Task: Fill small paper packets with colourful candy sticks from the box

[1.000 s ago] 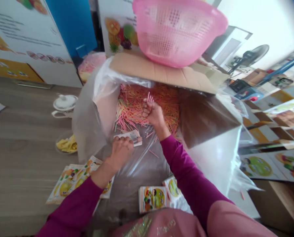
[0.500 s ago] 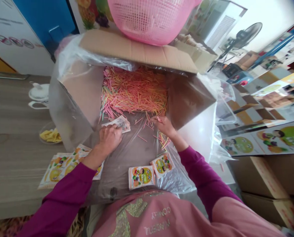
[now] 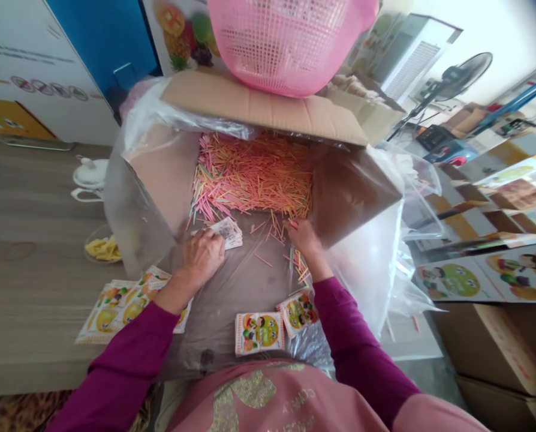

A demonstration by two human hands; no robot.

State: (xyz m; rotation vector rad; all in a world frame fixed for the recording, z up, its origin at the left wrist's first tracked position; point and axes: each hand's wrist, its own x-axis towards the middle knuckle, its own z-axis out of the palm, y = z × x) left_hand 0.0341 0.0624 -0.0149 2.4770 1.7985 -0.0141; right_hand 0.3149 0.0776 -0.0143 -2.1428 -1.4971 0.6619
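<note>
My left hand (image 3: 202, 255) is closed over the near end of a small stack of pale printed packets (image 3: 230, 233) lying on the plastic sheet. Its fingertips are hidden from view. My right hand (image 3: 306, 239) is at the front right of the open carton, fingers pinched together. Something pinkish shows at its fingertips, too small to make out. Thin pink, orange and yellow candy sticks (image 3: 254, 174) fill the back of the plastic-lined carton (image 3: 353, 186). A few loose sticks (image 3: 274, 227) lie between my hands, and more sit below my right wrist.
Colourful printed packets (image 3: 259, 333) lie near my body, with larger printed pouches (image 3: 128, 303) under my left forearm. A pink basket (image 3: 290, 48) stands behind the carton flap. At left are a lidded white cup (image 3: 90, 174) and a dish of yellow pieces (image 3: 102, 249).
The whole view has shifted slightly right and down. My right hand has moved a little left relative to the carton, its forearm now steeper. My left hand stays on the packet stack.
</note>
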